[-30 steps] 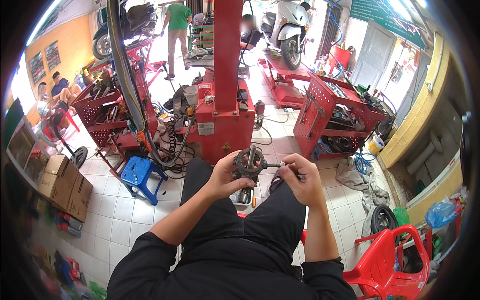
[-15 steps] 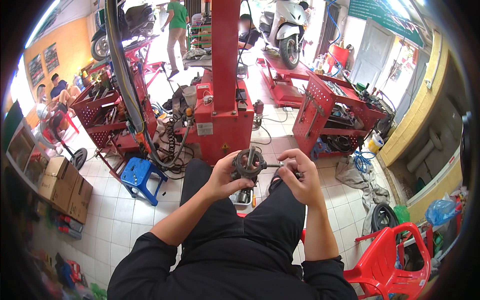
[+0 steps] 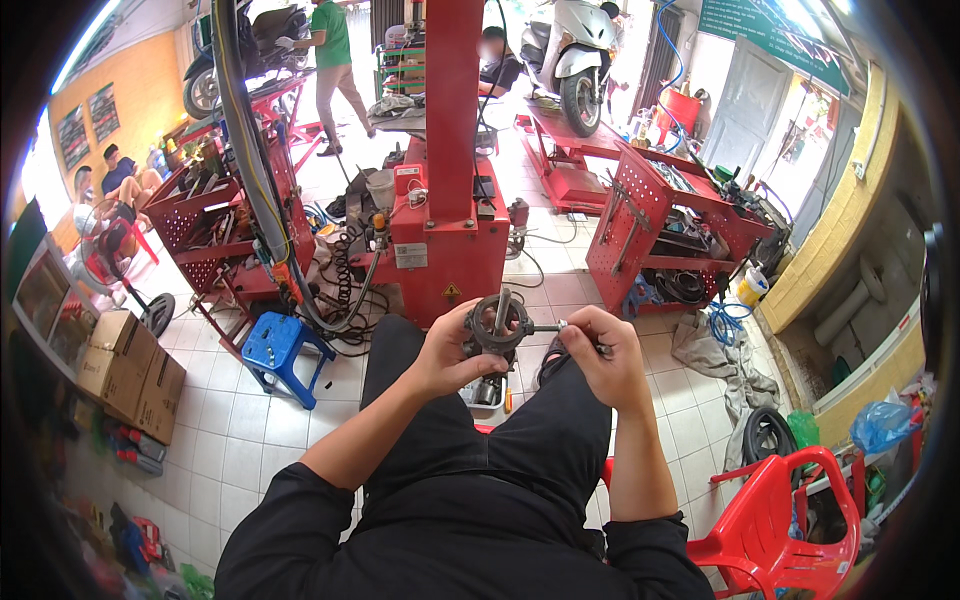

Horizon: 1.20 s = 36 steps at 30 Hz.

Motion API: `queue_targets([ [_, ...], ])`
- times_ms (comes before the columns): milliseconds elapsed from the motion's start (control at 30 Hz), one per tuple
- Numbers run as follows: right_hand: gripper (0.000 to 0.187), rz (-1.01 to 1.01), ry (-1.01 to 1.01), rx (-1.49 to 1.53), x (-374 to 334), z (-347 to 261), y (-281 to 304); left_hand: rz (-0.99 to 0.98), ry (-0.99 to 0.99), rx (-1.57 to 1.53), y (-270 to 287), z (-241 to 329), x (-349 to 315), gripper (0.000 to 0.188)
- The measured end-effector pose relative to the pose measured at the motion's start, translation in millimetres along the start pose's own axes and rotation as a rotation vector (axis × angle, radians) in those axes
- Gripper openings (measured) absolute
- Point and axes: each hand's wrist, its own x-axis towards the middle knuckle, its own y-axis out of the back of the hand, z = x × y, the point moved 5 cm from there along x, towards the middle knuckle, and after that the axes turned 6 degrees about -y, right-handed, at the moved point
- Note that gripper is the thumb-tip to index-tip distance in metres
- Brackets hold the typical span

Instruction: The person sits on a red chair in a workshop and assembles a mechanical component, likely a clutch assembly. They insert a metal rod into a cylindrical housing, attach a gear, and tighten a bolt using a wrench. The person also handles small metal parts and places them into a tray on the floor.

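Above my lap, my left hand (image 3: 446, 350) is closed round a dark ring-shaped metal part (image 3: 479, 325) with a thick grey pin standing up through its opening. From the ring's right side sticks out a thin metal shaft (image 3: 543, 328). My right hand (image 3: 608, 362) pinches the shaft's outer end between thumb and fingers. Another small metal piece (image 3: 602, 349) shows at the right fingers; its kind I cannot make out. Below the ring, between my legs, stands a small tray (image 3: 488, 407) with metal parts in it, partly hidden by my left hand.
A red lift post (image 3: 452, 120) rises ahead from a red base (image 3: 450, 262). Red tool carts (image 3: 625, 210) flank it. A blue stool (image 3: 280, 350) and cardboard boxes (image 3: 130, 375) stand left, a red chair (image 3: 765, 520) right. A person in green (image 3: 331, 35) is behind, near a white scooter (image 3: 578, 62).
My right fingers have drawn in closer round the shaft's end. The ring and my left hand stay nearly still. In the background, the person in green has moved left.
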Motion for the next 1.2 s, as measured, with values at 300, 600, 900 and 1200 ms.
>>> queue_targets([
  [300, 0.009, 0.011, -0.049, 0.073, -0.2, -4.6, -2.1, -0.019, 0.003, 0.02, 2.1, -0.4, -0.5, 0.043],
  [600, 0.023, -0.019, 0.635, 0.526, -29.2, -95.4, 26.3, -0.002, -0.036, 0.016, 13.6, -2.1, -2.9, 0.05],
  [900, 0.026, -0.679, 1.059, 1.061, -69.9, -215.0, 24.6, -0.012, -0.073, -0.021, 9.7, -3.1, -1.6, 0.055],
  [1200, 0.021, -0.652, 0.907, 1.118, -72.8, -221.6, 14.5, 0.003, -0.072, -0.06, 10.5, -5.9, -1.5, 0.054],
])
